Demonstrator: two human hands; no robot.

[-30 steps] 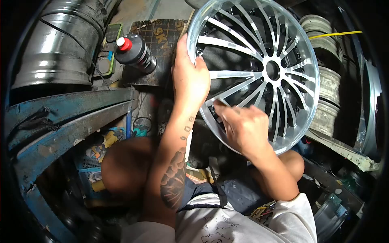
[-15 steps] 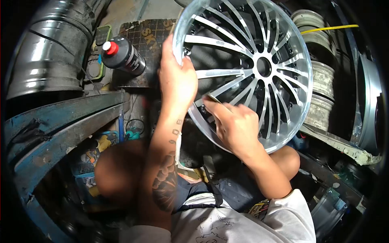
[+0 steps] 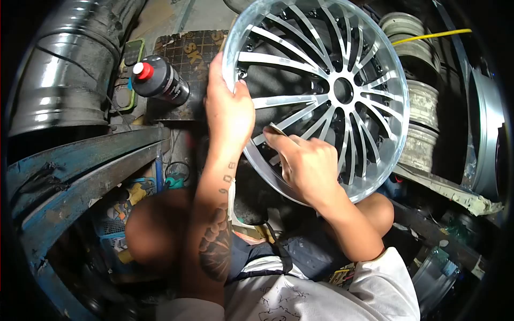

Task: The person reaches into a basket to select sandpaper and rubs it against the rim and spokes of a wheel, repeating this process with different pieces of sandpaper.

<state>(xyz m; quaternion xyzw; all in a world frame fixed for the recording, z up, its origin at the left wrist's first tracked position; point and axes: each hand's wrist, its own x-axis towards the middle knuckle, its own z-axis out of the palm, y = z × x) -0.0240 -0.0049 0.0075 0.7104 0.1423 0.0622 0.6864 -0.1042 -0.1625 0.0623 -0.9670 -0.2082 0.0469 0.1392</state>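
A silver multi-spoke wheel rim (image 3: 350, 102) is tilted up in front of my body, above my knees. My left hand (image 3: 230, 115) is closed around its left edge, thumb on the near side. Below and to the right, my right hand (image 3: 310, 166) pinches a thin folded piece of sandpaper (image 3: 277, 128), of which only an edge shows. The sandpaper is at the spokes on the lower left of the rim, and the fingertips behind it are partly hidden. Dark gaps lie between the polished spokes.
A dark bottle with a red and white cap (image 3: 168, 85) stands on a worn black board (image 3: 187, 48) at left. Beyond it lies a large metal barrel (image 3: 75, 69). Blue steel bars (image 3: 80, 166) run along the left. Old rims (image 3: 420, 99) are stacked at right, near a yellow hose (image 3: 433, 36).
The wheel rim and both hands appear slightly further left and lower, with a small shift of the whole view. Both grips stay the same.
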